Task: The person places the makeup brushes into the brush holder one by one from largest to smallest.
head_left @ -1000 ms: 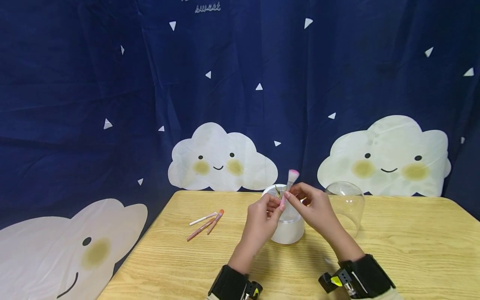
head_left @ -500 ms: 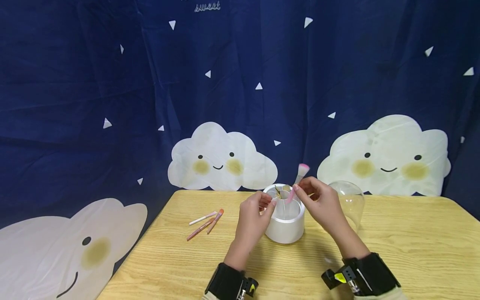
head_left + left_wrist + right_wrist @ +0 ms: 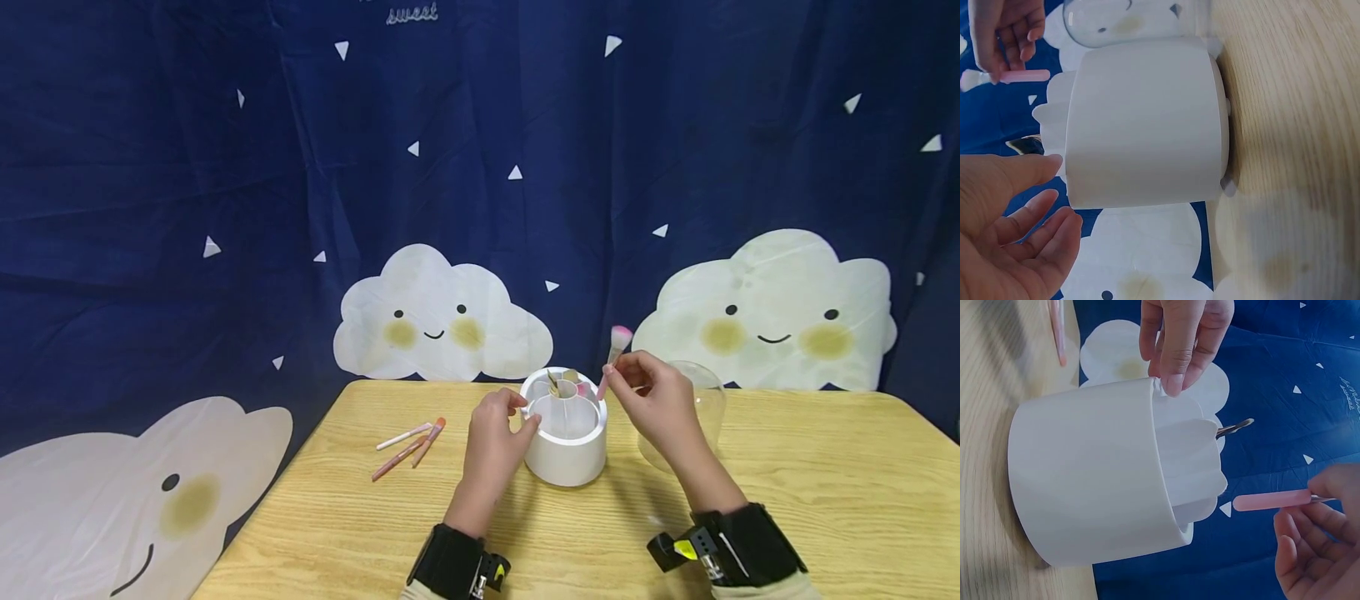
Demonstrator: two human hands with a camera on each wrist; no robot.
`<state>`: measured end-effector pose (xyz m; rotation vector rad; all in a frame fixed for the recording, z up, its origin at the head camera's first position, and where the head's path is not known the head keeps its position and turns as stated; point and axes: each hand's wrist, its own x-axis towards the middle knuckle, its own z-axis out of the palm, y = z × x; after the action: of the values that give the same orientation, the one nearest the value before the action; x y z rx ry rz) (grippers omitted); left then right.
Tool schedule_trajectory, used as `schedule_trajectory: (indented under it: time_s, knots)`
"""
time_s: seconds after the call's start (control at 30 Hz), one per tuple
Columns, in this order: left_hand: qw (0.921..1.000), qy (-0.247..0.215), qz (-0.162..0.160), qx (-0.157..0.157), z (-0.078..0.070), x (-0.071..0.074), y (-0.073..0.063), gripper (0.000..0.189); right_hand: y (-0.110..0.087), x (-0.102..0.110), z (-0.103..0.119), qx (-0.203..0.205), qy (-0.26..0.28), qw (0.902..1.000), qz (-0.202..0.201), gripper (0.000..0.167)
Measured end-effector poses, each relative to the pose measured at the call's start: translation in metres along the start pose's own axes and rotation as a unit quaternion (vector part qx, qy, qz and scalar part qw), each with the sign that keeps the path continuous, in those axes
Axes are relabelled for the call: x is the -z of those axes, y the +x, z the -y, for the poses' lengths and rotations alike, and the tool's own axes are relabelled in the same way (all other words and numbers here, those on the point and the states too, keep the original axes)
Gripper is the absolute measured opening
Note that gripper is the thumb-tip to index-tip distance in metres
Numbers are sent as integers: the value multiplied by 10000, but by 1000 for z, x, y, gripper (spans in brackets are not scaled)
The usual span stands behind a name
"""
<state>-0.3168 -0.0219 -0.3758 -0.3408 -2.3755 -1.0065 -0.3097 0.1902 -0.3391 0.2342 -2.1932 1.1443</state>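
Note:
In the head view my right hand [image 3: 663,408] pinches a makeup brush [image 3: 616,352] by its pink handle, its pink-and-white bristles upward. The handle's end is beside the right rim of a round white brush holder [image 3: 566,461], and in the right wrist view the brush [image 3: 1272,500] is apart from it. Scalloped clear dividers [image 3: 1188,456] stand inside, with a dark-tipped item [image 3: 1235,428] poking out. At the holder's left rim is my left hand [image 3: 491,442], thumb and fingers spread apart; in the right wrist view its fingertips [image 3: 1174,384] seem to touch the rim.
Several makeup brushes [image 3: 408,447] lie on the wooden table [image 3: 337,533] to the left. A clear dome cover [image 3: 712,408] stands right of the holder, partly behind my right hand. A dark blue curtain [image 3: 450,200] with cloud faces hangs behind.
My left hand has let go of the brush and moved left to the holder's rim. My right hand has carried the brush right, from above the holder to beside its right rim.

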Motion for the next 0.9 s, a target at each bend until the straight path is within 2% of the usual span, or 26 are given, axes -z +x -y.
schedule_trajectory:
  time_s: [0.47, 0.63, 0.9]
  knots:
    - [9988, -173, 438, 163, 2, -2, 1, 30, 1, -3, -4, 302, -16, 9995, -38, 9]
    - [9983, -169, 522, 184, 2, -3, 1, 26, 0, -3, -5, 234, -28, 9997, 24, 9]
    - [9964, -236, 708, 398, 0, -4, -1, 15, 1, -3, -5, 182, -76, 9997, 138, 8]
